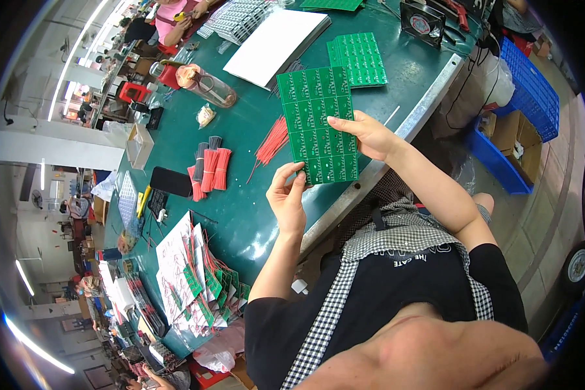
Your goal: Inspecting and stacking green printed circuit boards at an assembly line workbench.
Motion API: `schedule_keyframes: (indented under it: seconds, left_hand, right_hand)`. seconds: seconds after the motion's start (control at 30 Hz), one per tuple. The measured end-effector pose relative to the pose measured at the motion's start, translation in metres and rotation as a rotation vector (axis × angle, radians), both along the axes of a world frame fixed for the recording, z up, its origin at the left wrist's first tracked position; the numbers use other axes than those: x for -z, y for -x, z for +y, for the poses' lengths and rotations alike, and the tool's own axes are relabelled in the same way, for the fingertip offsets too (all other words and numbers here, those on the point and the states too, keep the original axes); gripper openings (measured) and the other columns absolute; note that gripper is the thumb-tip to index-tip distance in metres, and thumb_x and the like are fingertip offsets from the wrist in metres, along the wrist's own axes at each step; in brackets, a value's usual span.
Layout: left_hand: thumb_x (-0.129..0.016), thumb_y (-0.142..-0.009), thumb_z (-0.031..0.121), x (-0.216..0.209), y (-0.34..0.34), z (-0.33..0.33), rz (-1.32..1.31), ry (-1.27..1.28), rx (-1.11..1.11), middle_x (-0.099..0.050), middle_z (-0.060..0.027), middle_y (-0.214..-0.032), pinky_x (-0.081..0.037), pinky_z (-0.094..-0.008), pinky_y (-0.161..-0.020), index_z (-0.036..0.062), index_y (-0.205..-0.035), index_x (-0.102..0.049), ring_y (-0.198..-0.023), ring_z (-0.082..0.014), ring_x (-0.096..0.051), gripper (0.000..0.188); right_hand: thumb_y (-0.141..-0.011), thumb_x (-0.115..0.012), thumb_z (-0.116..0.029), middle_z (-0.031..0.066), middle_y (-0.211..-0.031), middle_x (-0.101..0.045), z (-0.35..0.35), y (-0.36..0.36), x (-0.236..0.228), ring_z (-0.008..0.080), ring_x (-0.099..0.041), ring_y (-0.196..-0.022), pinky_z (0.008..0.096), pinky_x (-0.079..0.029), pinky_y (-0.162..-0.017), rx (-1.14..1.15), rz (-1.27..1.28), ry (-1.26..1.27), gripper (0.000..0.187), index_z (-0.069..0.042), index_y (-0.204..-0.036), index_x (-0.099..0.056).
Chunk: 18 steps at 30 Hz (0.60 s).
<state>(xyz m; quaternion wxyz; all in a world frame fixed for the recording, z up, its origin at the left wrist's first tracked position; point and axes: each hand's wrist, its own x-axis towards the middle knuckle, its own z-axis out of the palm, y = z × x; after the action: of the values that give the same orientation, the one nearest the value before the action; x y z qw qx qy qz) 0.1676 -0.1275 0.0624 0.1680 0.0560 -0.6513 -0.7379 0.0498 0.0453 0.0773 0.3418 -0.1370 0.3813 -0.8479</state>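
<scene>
Green circuit-board sheet (315, 123) held up over the counter (240, 224), near its metal edge.
The left hand (287, 197) pinches the lower left corner; the right hand (370, 135) grips the right side, thumb on top, its other fingers mostly hidden from me. The sheet covers a corner of the green board stack (365, 60); beyond, a co-worker in pink (169, 16) is cut off.

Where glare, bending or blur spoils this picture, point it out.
Head view: pale glare on the green table near its lower middle; head view: the lower-left ceiling lamp burnt white and bowed by the lens, corners black; head view: the far room at left small and hard to make out; head view: the held circuit board fairly crisp.
</scene>
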Motion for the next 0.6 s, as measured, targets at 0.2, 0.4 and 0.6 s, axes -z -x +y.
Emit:
schedule_keyframes:
  seconds: [0.2,0.4,0.6]
  left_hand:
    - [-0.058,-0.083,0.000,0.000,0.001,0.005,0.000,-0.014,0.049,-0.053,-0.0059,-0.106,-0.049,-0.0243,-0.071,0.0013,-0.111,-0.052,-0.083,-0.0114,-0.058,0.029]
    - [-0.061,-0.082,0.006,-0.011,0.013,0.003,-0.200,-0.223,0.224,-0.059,-0.0088,-0.105,-0.046,-0.0261,-0.079,0.0044,-0.120,-0.039,-0.089,-0.0136,-0.059,0.044]
    - [-0.061,-0.082,0.002,-0.005,0.019,-0.006,-0.243,-0.353,0.308,-0.062,-0.0087,-0.102,-0.051,-0.0276,-0.077,0.0042,-0.122,-0.040,-0.090,-0.0155,-0.062,0.045]
  right_hand:
    - [-0.091,-0.052,-0.021,0.0068,-0.107,-0.060,0.007,0.002,0.004,0.0136,-0.059,-0.095,0.0297,-0.050,-0.083,0.007,-0.013,-0.023,0.031,-0.002,-0.115,-0.053]
    - [-0.090,-0.053,-0.021,0.0077,-0.106,-0.061,0.010,-0.003,0.000,0.0147,-0.060,-0.094,0.0297,-0.050,-0.081,-0.029,-0.079,-0.052,0.031,-0.001,-0.114,-0.053]
    - [-0.090,-0.053,-0.028,0.0091,-0.104,-0.062,-0.003,0.003,0.004,0.0148,-0.061,-0.089,0.0300,-0.050,-0.079,-0.123,-0.054,-0.160,0.035,0.000,-0.111,-0.054]
